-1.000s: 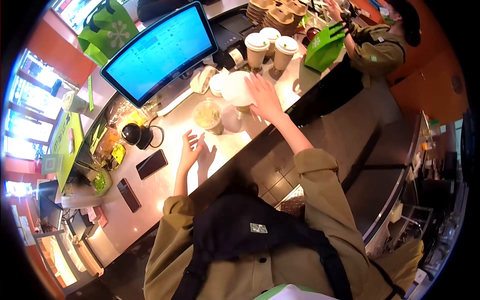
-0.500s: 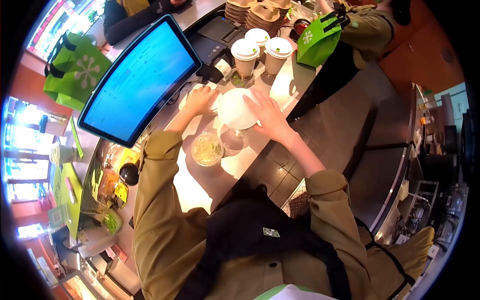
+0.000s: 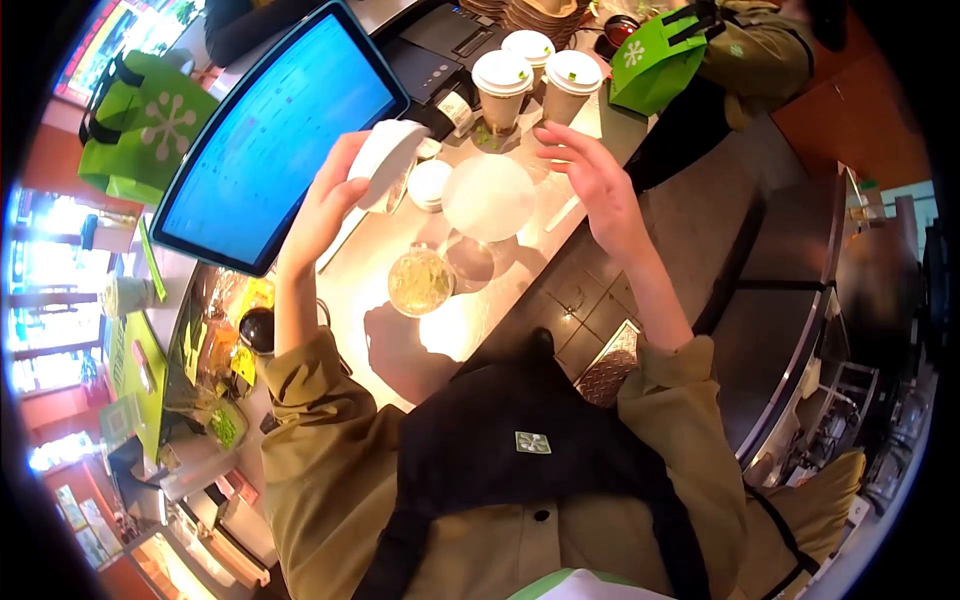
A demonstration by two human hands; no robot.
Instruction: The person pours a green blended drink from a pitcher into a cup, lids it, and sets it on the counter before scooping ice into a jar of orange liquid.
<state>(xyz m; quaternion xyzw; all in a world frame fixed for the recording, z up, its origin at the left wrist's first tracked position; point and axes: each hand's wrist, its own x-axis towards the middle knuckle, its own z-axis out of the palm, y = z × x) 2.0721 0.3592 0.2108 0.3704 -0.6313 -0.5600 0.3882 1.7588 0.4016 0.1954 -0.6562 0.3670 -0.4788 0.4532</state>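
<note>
In the head view my left hand (image 3: pixel 322 200) grips a white plastic cup lid (image 3: pixel 385 158), raised and tilted beside the monitor. Another white lid (image 3: pixel 430 185) lies on the counter just right of it. My right hand (image 3: pixel 602 190) is empty, fingers apart, held in the air to the right of a round whitish disc-like top (image 3: pixel 489 197). What lies beneath that top is hidden. Nearer to me stands a clear cup (image 3: pixel 420 282) with pale green contents. Behind the disc, three lidded white paper cups (image 3: pixel 502 85) are grouped together.
A blue-lit monitor (image 3: pixel 285 140) stands at the left, with a black printer (image 3: pixel 440 50) behind it. Green bags (image 3: pixel 150 130) hang or stand at left, and another green bag (image 3: pixel 660 62) is at back right by a co-worker's sleeve (image 3: pixel 760 55). Stacked cardboard carriers (image 3: pixel 545 15) sit at the back.
My left hand has lifted a white lid off the counter, up and to the left. My right hand has let go of the whitish round top and moved right.
</note>
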